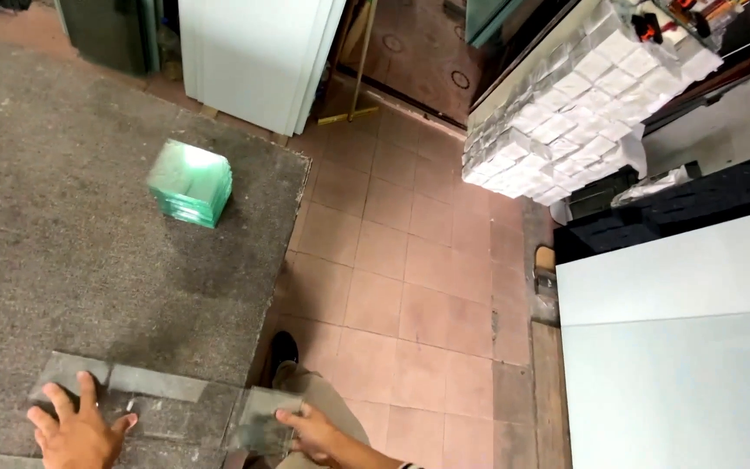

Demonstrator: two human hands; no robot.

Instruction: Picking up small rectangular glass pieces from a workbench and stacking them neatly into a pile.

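My left hand (pixel 78 427) lies flat with spread fingers on a clear glass strip (pixel 154 382) that rests on the grey felt-covered table (pixel 62 200). My right hand (pixel 321 434) grips a small square glass piece (pixel 264 419) at the table's right edge, thumb on top. A stack of square green-tinted glass tiles (pixel 191 182) sits farther back on the table, well away from both hands.
Pink tiled floor (pixel 392 260) runs right of the table; my shoe (pixel 283 349) and trouser leg show below. A large pile of wrapped white blocks (pixel 575 104) stands at the back right. A big pale glass sheet (pixel 679 347) fills the lower right. White panels (pixel 258 56) lean at the back.
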